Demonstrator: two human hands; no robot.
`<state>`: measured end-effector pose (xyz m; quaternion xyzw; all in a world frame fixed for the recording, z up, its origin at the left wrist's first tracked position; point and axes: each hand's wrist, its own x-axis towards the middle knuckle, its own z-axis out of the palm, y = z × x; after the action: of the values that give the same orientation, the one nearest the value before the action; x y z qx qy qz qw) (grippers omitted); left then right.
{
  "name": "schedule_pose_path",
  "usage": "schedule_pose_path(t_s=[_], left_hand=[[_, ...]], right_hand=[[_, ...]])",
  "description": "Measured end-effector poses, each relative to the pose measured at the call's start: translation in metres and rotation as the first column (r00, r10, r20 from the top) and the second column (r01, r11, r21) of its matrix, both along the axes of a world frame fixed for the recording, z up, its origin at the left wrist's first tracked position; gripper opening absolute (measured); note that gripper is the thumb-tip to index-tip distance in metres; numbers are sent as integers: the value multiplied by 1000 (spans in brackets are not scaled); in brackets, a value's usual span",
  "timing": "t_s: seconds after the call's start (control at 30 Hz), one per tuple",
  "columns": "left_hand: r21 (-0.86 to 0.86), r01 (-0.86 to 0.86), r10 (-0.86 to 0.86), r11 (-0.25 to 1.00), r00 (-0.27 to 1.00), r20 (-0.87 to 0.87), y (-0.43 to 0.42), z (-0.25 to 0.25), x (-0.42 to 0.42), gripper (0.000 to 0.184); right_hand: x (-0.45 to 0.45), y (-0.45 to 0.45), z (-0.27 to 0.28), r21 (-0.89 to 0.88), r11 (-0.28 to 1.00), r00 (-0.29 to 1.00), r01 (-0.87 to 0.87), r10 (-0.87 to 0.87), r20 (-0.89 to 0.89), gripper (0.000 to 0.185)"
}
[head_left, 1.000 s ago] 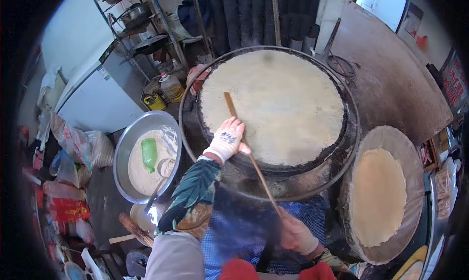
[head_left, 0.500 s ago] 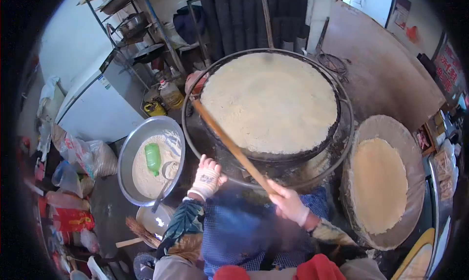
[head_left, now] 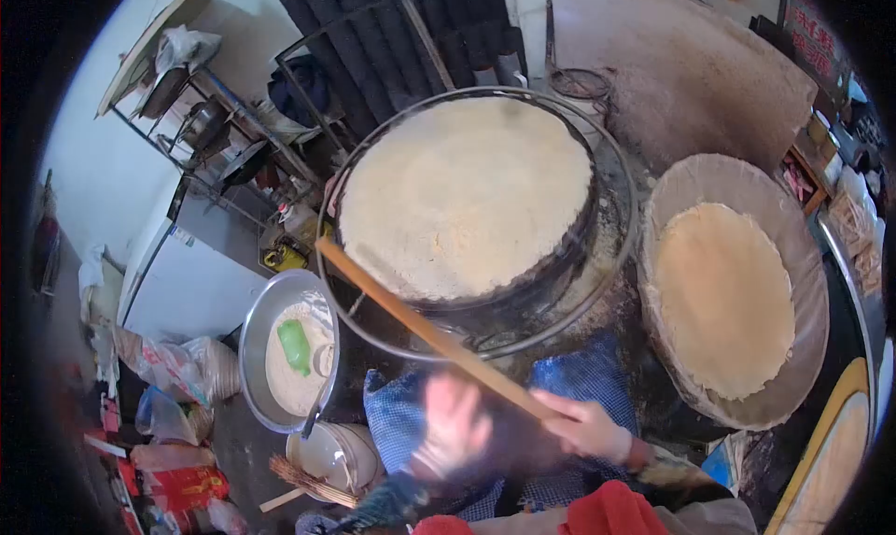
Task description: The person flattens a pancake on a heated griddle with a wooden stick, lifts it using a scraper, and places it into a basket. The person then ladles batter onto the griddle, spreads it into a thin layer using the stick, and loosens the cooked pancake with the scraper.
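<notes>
My right hand (head_left: 586, 427) is closed on the lower end of a long flat wooden stick (head_left: 420, 325), which slants up to the left over the near rim of the round griddle. My left hand (head_left: 454, 421) is blurred by motion, below the stick and in front of the blue checked apron (head_left: 397, 414); its fingers are smeared. A wide pale sheet of batter (head_left: 467, 199) covers the griddle, inside a metal ring (head_left: 627, 255).
At the left stands a metal basin (head_left: 254, 381) of flour with a green scoop (head_left: 294, 346). Below it are a bucket (head_left: 322, 451) and a straw brush (head_left: 313, 484). At the right, a round tray (head_left: 810, 292) carries a flat pancake (head_left: 723, 297).
My left hand has come off the stick and moved back toward my body. My right hand has raised the stick off the griddle. The view has turned, shifting the griddle leftward.
</notes>
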<state>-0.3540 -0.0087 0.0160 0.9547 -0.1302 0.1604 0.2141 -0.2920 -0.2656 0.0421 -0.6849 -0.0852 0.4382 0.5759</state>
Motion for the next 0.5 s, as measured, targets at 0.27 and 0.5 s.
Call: schedule_pose_path(t_s=[0.27,0.5], left_hand=[[261,321,-322,910,946,-40,-81,33,230,101],[462,279,-209,842,958,-198,-56,-4,283,104]], right_hand=[[-78,-75,1,-163,730,649,664,-671,-358,51],[-35,-78,-35,306,635,559,709,-242,-793,46]])
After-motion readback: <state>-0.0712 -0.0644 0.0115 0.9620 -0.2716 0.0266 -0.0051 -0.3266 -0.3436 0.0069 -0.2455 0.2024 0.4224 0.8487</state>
